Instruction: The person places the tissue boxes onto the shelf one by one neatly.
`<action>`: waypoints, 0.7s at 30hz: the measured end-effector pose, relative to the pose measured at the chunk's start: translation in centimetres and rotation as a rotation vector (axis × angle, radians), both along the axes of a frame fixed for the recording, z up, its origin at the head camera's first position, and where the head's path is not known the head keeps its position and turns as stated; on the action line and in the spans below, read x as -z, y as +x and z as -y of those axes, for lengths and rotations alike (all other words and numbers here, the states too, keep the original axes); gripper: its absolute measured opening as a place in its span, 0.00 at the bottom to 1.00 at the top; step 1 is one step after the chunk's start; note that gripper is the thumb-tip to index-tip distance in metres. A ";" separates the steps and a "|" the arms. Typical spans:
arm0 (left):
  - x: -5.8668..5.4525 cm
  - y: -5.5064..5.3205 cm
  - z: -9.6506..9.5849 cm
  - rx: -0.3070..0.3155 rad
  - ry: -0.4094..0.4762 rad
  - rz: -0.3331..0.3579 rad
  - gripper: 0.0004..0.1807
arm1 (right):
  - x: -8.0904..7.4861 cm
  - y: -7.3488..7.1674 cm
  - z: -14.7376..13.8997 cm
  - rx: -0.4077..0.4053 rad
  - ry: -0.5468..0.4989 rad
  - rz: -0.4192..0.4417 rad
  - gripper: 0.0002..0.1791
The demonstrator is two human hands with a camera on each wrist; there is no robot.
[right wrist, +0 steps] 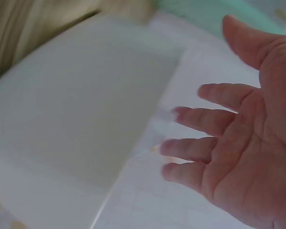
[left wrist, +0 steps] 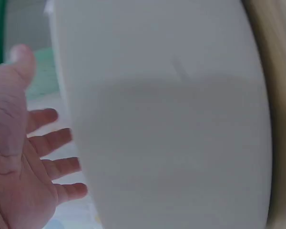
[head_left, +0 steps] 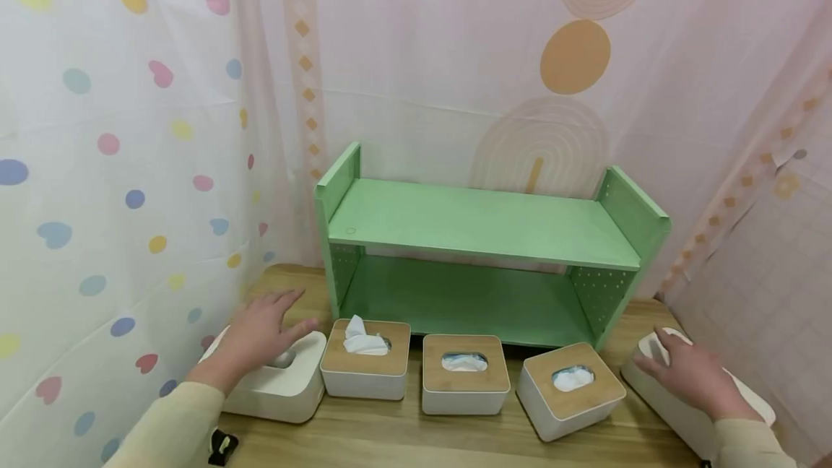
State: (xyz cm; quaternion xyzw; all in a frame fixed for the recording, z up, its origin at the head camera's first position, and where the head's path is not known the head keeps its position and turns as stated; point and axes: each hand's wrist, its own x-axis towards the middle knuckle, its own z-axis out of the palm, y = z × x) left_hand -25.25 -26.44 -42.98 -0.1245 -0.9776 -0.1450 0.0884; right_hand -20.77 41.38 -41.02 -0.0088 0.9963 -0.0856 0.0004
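My left hand (head_left: pixel 263 334) is over a white tissue box (head_left: pixel 276 399) at the left, its fingers spread. In the left wrist view that hand (left wrist: pixel 19 152) shows an uncurled palm beside the box's white wall (left wrist: pixel 171 119). At the far right, my right hand (head_left: pixel 695 374) is over another white tissue box (head_left: pixel 669 410). The right wrist view shows this hand (right wrist: pixel 248 129) with fingers extended beside the white box wall (right wrist: pixel 76 109). Whether either hand touches its box is unclear. Neither grips anything.
Three white tissue boxes with wooden lids stand between the hands: left (head_left: pixel 364 385), middle (head_left: pixel 464 401) and right (head_left: pixel 565 421), the last one turned. Behind them is a green two-tier shelf (head_left: pixel 481 226). A small black object (head_left: pixel 223 446) lies near the left sleeve. Patterned curtains (head_left: pixel 422 42) hang around the wooden table (head_left: pixel 364 435).
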 end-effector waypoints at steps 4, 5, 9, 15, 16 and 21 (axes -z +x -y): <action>-0.6 1.8 -1.1 -0.050 0.160 -0.013 0.42 | -0.6 1.5 2.1 0.020 -0.053 0.025 0.49; -0.8 2.3 -1.4 -0.060 0.206 -0.028 0.41 | -0.7 1.9 2.7 0.031 -0.065 0.029 0.49; -1.0 4.4 -3.1 -0.087 0.372 -0.098 0.37 | -1.1 3.4 5.3 0.066 -0.117 0.013 0.49; -1.0 7.1 -5.8 -0.115 0.546 -0.119 0.32 | -1.2 4.7 9.2 0.021 -0.203 -0.056 0.48; -0.9 7.3 -6.2 -0.125 0.568 -0.124 0.31 | -1.2 4.8 9.9 0.011 -0.218 -0.067 0.47; -0.1 7.9 -8.1 -0.145 0.655 -0.148 0.28 | -1.4 4.7 14.0 0.022 -0.307 -0.084 0.43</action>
